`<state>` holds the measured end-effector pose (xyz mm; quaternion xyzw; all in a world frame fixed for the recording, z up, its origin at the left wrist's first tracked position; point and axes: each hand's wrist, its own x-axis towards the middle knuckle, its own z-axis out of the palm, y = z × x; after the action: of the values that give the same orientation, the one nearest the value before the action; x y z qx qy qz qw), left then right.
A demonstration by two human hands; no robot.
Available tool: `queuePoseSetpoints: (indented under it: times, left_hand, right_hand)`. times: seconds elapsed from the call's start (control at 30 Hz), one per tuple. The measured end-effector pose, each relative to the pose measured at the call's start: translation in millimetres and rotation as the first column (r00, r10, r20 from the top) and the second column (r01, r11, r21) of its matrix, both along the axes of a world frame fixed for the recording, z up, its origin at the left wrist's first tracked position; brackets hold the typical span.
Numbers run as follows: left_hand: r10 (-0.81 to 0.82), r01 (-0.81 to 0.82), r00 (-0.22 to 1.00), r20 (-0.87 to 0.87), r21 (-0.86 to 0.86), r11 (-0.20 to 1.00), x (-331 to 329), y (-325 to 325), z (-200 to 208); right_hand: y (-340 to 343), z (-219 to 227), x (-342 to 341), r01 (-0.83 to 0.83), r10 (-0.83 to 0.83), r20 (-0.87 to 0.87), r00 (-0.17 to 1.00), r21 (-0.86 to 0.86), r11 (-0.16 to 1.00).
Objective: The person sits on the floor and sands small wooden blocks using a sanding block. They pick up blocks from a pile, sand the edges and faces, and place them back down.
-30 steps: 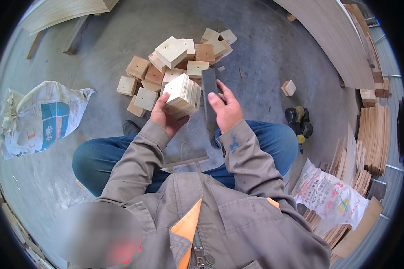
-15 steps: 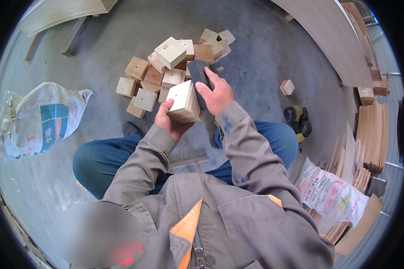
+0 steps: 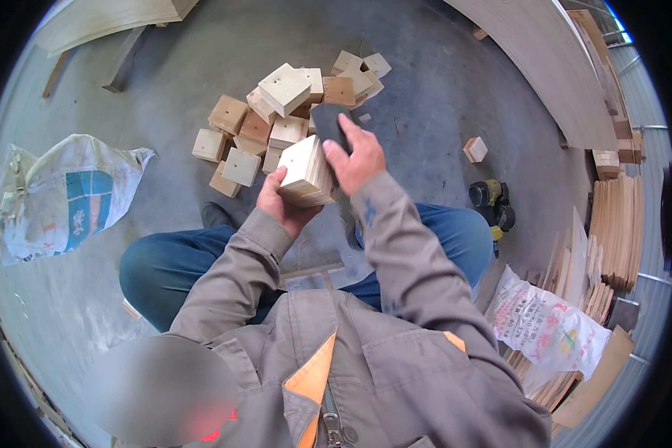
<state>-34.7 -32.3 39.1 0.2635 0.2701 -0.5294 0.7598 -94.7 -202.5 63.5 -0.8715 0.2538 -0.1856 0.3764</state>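
My left hand (image 3: 284,204) is closed around the lower left of a pale wooden block (image 3: 304,170) with layered sides and a small hole in its top face. My right hand (image 3: 360,158) grips a dark grey sanding block (image 3: 331,122), thumb and fingers along it. The sanding block lies against the right side of the wooden block, and part of it is hidden behind my right hand. Just beyond my hands, a loose heap of similar wooden blocks (image 3: 285,89) rests on the floor, some pale and some reddish brown.
A lone wooden block (image 3: 476,149) and a yellow-and-black power tool (image 3: 490,203) lie to the right. A white woven sack (image 3: 52,198) stands at left. Stacked thin boards (image 3: 617,231), another sack (image 3: 549,321) and a large sheet panel (image 3: 545,71) line the right side.
My right hand has shifted slightly up along the wooden block's side, and the sanding block has tilted so less of its length shows. My left hand keeps its hold, nearly still.
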Motion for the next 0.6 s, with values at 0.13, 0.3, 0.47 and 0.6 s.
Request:
queuePoseSetpoints:
  times: [0.13,0.3,0.47,0.6]
  left_hand:
    - [-0.022,0.022,0.999,0.046,0.001,1.0,0.6,1.1,-0.5]
    - [0.043,-0.044,0.999,-0.011,-0.076,0.996,18.0,7.1,-29.7]
    - [0.066,-0.065,0.998,0.005,-0.074,0.995,12.7,4.4,-16.1]
    - [-0.048,0.048,0.997,0.057,-0.003,0.999,-6.2,-0.5,-0.1]
  right_hand:
    - [-2.3,-8.2,-11.0,-0.062,0.063,0.027,0.998,-0.061,0.996]
    - [76.8,23.3,-66.0,-0.238,0.256,0.077,0.964,-0.185,0.954]
    - [55.3,8.9,-43.6,-0.123,0.142,0.074,0.987,-0.222,0.967]
    - [-17.6,-8.1,-8.5,0.011,-0.014,-0.045,0.999,-0.063,0.998]
